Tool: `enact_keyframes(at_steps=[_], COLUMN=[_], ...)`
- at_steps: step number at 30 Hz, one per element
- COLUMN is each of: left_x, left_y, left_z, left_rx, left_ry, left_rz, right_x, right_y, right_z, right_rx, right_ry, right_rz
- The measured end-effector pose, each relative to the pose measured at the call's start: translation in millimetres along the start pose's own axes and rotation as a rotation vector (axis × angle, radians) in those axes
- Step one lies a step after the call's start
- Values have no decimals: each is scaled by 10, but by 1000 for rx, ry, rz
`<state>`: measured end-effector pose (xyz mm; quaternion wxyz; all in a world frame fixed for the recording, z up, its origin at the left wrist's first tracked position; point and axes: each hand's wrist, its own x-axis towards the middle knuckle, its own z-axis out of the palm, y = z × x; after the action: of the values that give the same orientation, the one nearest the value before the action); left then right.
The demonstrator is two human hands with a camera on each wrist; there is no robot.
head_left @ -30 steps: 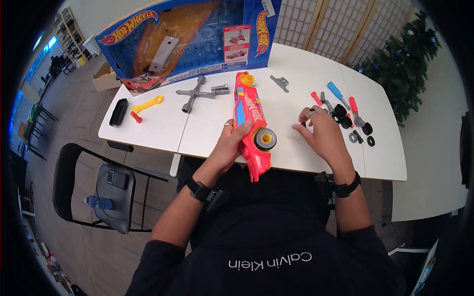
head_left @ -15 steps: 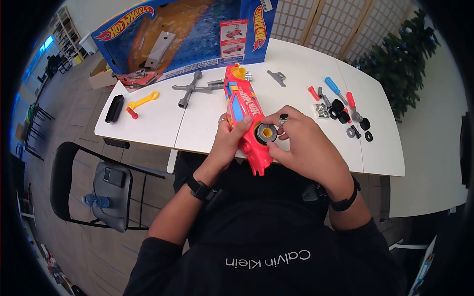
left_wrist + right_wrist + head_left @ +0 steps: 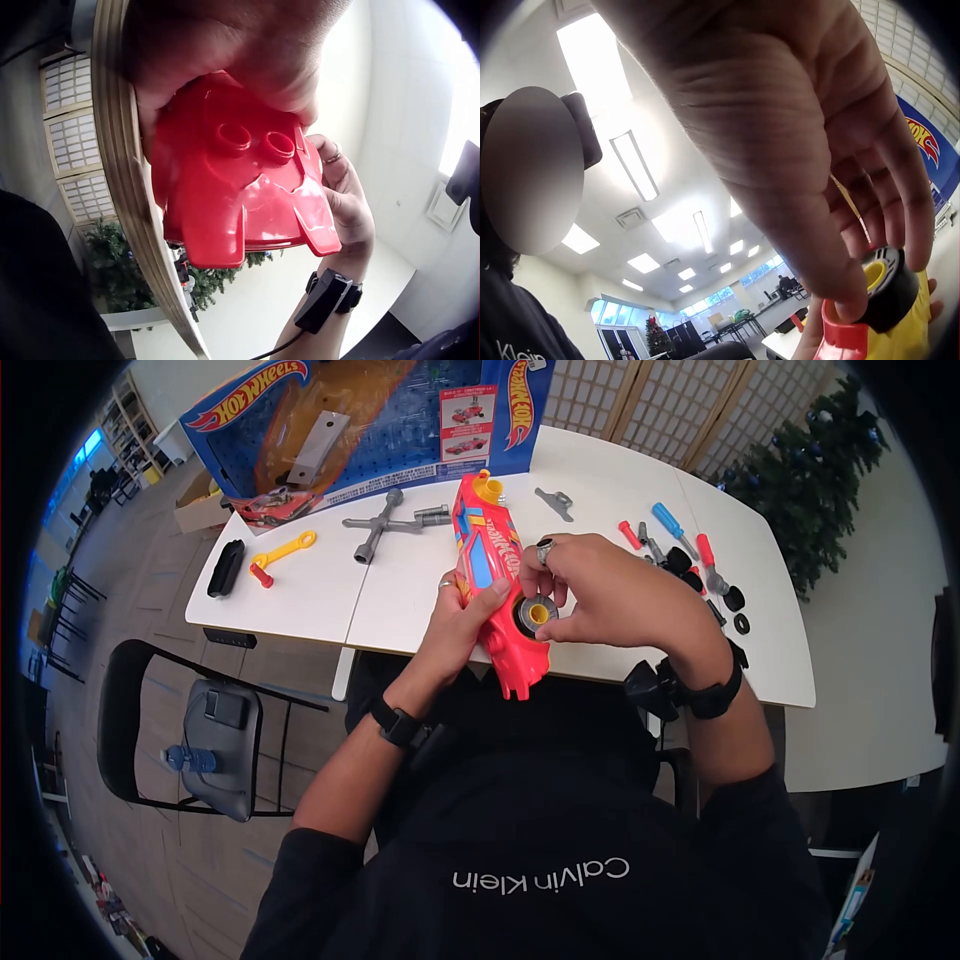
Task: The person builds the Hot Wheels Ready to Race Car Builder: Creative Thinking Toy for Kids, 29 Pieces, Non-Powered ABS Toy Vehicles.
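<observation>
The red toy car body is held up over the near edge of the table, tilted lengthwise away from the person. My left hand grips its left side, thumb on top; the left wrist view shows the car's red end below the palm. A black wheel with a grey face and yellow hub sits on the upward side of the car. My right hand pinches this wheel, thumb at its near edge and fingertips at its far edge. In the right wrist view the tyre shows between thumb and fingers.
A Hot Wheels box stands at the back. Left on the table lie a grey cross wrench, a yellow wrench and a black tray-like part. A blue screwdriver and several small parts lie right, a grey piece behind the car.
My right hand has moved left from above the table to the car and now holds the wheel. My left hand keeps its grip on the car.
</observation>
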<state>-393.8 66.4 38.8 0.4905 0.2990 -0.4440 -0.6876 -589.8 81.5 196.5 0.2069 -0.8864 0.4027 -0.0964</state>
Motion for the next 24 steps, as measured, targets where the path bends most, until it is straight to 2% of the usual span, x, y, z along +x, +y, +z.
enact_keyframes(at_steps=[1,4,8,10,15,20,24], left_x=[-17,-3,65,79,94,99,89], left_y=[22,-31,-62,-58,-96,-65,-100], left_z=[28,19,-70,-115,-119,-105,-79], left_rx=[35,49,27,-73,-71,-73,-38], left_ry=[13,-11,-69,-89,-108,-127,-86], left_rz=[17,71,60,-26,22,14,38], right_x=[9,3,21,27,33,70,71], right_y=[3,25,-18,-43,-51,-37,-77], right_z=[-4,31,30,44,6,-58,-43], right_rx=[17,1,-8,-7,38,0,-27], right_ry=[-48,-23,-71,-32,19,-68,-53], right_rz=[9,-33,-58,-68,-101,-128,-117])
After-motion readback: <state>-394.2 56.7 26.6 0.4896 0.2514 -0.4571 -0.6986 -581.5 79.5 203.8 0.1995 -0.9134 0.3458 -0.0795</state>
